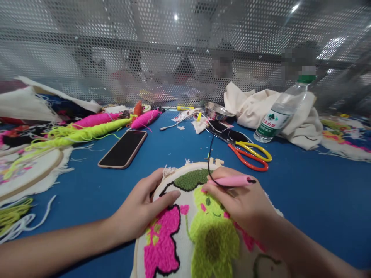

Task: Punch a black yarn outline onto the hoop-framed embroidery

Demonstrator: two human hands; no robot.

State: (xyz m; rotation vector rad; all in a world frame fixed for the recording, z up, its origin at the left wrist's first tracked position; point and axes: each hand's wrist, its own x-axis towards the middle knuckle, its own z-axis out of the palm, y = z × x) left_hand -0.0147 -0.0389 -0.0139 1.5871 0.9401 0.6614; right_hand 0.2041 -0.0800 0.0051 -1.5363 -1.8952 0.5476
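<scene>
An embroidery hoop (138,251) with white cloth lies at the table's near edge. Its cloth bears a yellow-green tufted figure (214,243), a bright pink patch (162,247) edged in black, and a dark green patch (191,178). My left hand (147,206) is closed on the hoop's left rim, thumb on the cloth and fingers hidden beneath. In my right hand (237,197) is a pink punch needle (233,181), held like a pen over the upper part of the cloth. Black yarn (209,166) runs from it toward the back; its tip is hidden by my fingers.
A phone (124,150) lies left of the hoop. Scissors (252,154) with red and yellow handles, a metal bowl (217,111), a water bottle (281,112) and bunched cream cloth (249,102) stand behind. Yarn bundles (95,131) and another hoop (55,168) occupy the left.
</scene>
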